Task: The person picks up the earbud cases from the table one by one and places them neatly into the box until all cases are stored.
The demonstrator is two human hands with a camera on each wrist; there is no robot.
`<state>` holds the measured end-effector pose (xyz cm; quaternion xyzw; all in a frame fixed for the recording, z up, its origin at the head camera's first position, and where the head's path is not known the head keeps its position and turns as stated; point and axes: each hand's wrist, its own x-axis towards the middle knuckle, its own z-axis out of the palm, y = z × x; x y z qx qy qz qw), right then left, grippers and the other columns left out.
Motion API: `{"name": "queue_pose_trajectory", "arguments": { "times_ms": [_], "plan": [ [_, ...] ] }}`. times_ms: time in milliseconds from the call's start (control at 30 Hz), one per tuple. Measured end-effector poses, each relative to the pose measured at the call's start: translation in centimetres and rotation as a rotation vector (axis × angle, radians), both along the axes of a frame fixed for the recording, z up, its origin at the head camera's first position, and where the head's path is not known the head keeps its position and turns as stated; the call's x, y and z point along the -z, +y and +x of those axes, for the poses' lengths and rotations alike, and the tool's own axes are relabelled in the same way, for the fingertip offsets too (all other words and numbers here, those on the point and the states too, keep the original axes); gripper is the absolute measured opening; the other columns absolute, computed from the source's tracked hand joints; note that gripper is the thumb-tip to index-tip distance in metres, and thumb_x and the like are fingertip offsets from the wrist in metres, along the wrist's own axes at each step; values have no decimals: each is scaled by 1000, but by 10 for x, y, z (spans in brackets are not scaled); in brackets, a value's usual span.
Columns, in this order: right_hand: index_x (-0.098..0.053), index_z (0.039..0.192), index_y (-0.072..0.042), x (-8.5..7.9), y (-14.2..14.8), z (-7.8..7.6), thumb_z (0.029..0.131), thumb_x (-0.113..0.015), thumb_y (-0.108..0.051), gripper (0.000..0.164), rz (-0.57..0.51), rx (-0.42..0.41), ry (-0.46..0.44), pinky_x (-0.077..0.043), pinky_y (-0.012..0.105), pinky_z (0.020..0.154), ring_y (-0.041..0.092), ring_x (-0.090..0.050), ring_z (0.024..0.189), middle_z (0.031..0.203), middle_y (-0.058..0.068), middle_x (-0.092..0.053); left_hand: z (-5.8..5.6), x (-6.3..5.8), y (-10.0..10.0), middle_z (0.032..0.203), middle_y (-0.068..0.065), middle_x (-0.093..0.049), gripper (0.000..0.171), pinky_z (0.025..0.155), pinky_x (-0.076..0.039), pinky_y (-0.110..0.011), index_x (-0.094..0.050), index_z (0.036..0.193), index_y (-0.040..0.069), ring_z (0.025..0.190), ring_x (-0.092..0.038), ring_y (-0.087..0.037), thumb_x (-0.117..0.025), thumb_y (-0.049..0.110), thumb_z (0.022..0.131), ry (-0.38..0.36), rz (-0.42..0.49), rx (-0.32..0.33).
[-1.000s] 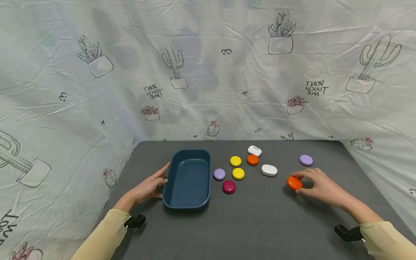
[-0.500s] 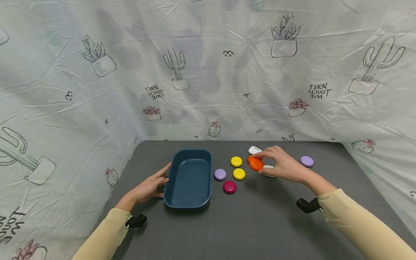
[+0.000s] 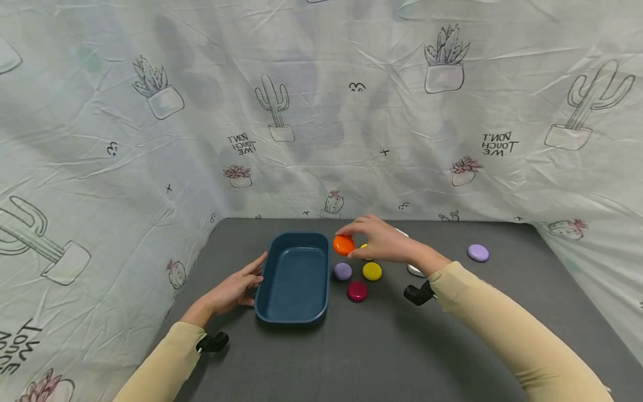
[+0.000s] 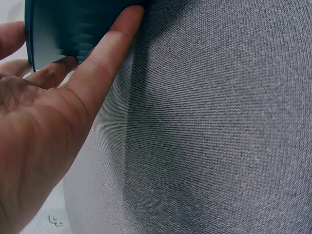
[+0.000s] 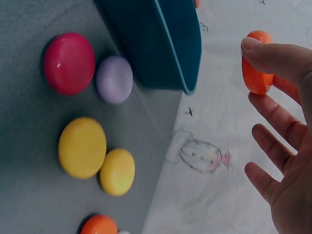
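Observation:
My right hand pinches a glossy orange disc between thumb and fingertips, raised just beyond the right rim of a dark blue rectangular tub. In the right wrist view the disc stands on edge, its remaining fingers spread below. My left hand rests against the tub's left side; the left wrist view has its spread fingers touching the outer wall. Nothing lies inside the tub. Beside it are a lilac disc, a crimson disc and a yellow disc.
A second yellow disc and another orange disc lie near the right hand, partly hidden in the head view. A white oval piece shows under the right forearm. Another lilac disc sits at far right. Patterned cloth hangs behind.
The right hand has carried the orange disc leftward from the table's right side, over the other pieces, to near the tub's rim. My left hand has stayed at the tub.

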<state>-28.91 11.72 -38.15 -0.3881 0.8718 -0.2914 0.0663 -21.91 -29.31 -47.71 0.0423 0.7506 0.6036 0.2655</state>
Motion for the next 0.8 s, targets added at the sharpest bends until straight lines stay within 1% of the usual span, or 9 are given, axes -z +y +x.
{"name": "queue_pose_trajectory", "arguments": {
  "times_ms": [167, 400, 600, 800],
  "plan": [
    [-68, 134, -28, 5, -25, -8, 88, -82, -28, 48, 34, -41, -4, -41, 43, 97, 19, -45, 119, 124, -10, -62, -1, 2, -1, 170, -14, -1, 67, 89, -54, -49, -10, 164, 42, 151, -18, -43, -46, 23, 110, 3, 7, 7],
    [-69, 134, -27, 15, -59, -15, 87, -83, -30, 49, 89, -90, 6, -42, 38, 92, 19, -47, 112, 118, -8, -63, -1, 4, -1, 170, -14, -1, 68, 89, -54, -50, -11, 164, 42, 151, -18, -44, -47, 22, 110, -4, 11, -3],
    [-70, 132, -25, 27, -80, -16, 86, -84, -29, 48, 145, -112, 16, -41, 38, 91, 21, -48, 112, 112, -5, -65, -1, 3, 1, 170, -14, -2, 68, 89, -54, -50, -12, 164, 43, 150, -21, -44, -48, 23, 109, -12, 5, -16],
    [-72, 129, -27, 41, -97, -17, 85, -84, -34, 46, 232, -123, 58, -40, 36, 88, 18, -46, 103, 104, -6, -64, -1, 3, 2, 170, -14, -1, 68, 89, -54, -51, -12, 164, 43, 150, -21, -45, -47, 23, 109, -20, 2, -15]
  ]
}}
